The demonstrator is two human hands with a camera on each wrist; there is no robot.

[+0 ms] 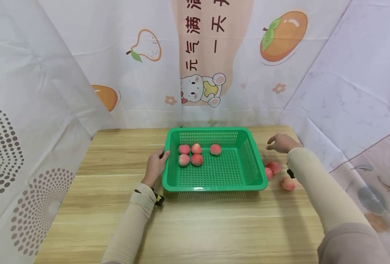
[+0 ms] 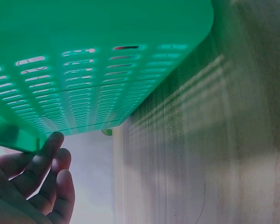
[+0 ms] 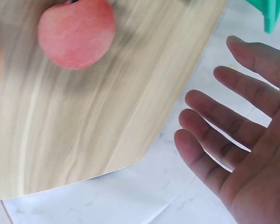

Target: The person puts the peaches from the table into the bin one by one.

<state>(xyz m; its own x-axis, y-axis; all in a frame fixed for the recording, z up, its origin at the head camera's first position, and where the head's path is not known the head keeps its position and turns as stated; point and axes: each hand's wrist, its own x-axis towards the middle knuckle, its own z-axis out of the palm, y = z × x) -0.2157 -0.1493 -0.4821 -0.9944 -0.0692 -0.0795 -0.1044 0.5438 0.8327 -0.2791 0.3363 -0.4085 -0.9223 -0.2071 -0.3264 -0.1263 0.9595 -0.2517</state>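
Observation:
A green plastic basket (image 1: 214, 189) with slotted walls stands on the wooden table. My left hand (image 1: 156, 167) grips its left rim, thumb on top; in the left wrist view the fingers (image 2: 50, 161) bend against the outer side. Inside, several pink-red peaches (image 1: 196, 160) are grouped at the left, and a single peach (image 1: 215, 149) lies toward the back middle. My right hand (image 1: 283, 143) hovers past the basket's right side, holding nothing, its fingers spread in the right wrist view. Below it, three more peaches lie outside, one of them a peach (image 1: 288, 183) nearest the table's right edge.
The wooden table (image 1: 109, 205) reaches back to a white printed curtain (image 1: 142, 88). More pale cloth (image 1: 346, 110) hangs along the right side and on the left. A dark wrist camera (image 1: 159, 200) sits at my left cuff.

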